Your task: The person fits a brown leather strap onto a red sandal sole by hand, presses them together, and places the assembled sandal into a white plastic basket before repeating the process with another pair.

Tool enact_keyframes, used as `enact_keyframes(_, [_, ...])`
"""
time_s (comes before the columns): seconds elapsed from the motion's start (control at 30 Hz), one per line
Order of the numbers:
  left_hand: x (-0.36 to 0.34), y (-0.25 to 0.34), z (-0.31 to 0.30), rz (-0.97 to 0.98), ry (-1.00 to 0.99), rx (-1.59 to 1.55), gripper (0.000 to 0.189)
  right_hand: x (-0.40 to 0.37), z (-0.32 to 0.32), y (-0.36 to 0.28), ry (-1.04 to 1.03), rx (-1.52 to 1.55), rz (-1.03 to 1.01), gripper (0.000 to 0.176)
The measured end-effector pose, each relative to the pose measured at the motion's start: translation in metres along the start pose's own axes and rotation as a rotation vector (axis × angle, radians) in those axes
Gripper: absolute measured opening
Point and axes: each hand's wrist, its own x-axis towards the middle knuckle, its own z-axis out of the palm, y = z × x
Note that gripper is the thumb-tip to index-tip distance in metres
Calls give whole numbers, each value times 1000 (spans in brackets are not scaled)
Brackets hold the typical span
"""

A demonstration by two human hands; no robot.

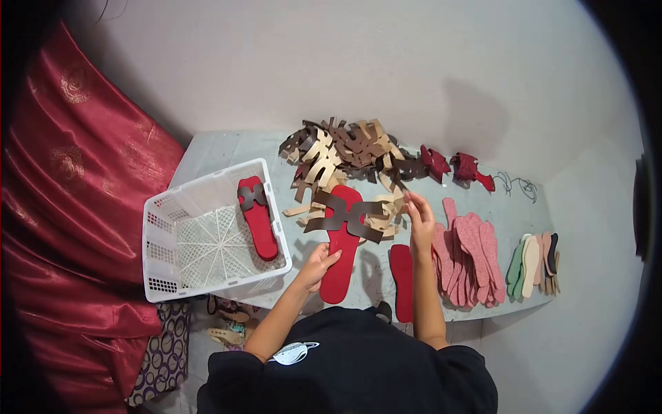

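A red shoe sole (339, 269) is in my left hand (319, 266), gripped by its left edge with the thumb on top. Its shadow falls on the table beside it. Across the sole's upper part lies a dark brown H-shaped strap (343, 217), its ends spread out past both edges. My right hand (420, 219) is raised to the right of the strap, fingers slightly bent and apart, with nothing visible in them. Below it, a second red sole (401, 283) lies near the table's front edge, partly behind my right forearm.
A white plastic basket (216, 281) on the left contains a red slipper (259, 224) with a brown strap. Cut straps (352, 148) heap at the back. Pink soles (476, 262) and assorted soles (531, 262) lie right. Dark red pieces (465, 168) and thin cords (517, 186) sit behind.
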Motion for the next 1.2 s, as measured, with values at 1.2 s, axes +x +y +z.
enact_keyframes(1.2, [-46, -12, 38, -15, -56, -147, 34, -89, 1, 1, -261, -179, 269, 23])
